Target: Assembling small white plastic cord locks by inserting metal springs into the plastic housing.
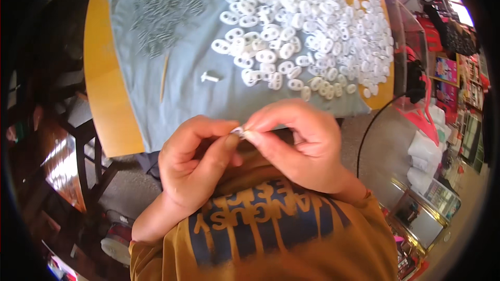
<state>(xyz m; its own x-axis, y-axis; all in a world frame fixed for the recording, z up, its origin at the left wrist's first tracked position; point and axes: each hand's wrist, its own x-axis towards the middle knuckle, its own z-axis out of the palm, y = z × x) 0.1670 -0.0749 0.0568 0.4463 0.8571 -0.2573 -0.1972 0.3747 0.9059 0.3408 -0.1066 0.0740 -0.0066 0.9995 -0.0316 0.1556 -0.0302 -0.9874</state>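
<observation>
My left hand [195, 158] and my right hand [302, 145] meet in front of my chest, just off the near edge of the table. Between their fingertips is a small white plastic piece [238, 130], mostly covered by the fingers. Thumb and forefinger of each hand pinch it from either side. Beyond them, a heap of white oval plastic pieces with two holes [268, 56] spreads over a grey-blue cloth [192, 109]. A single small white part [210, 77] lies apart on the cloth. To its left is a pile of thin grey metal pieces [169, 10].
A thin wooden stick [164, 77] lies below the metal pile. Smaller white pieces [367, 65] cover the right side of the wooden table [99, 67]. A black cable [364, 135] hangs right of the table. Dark wooden furniture [65, 171] stands at left.
</observation>
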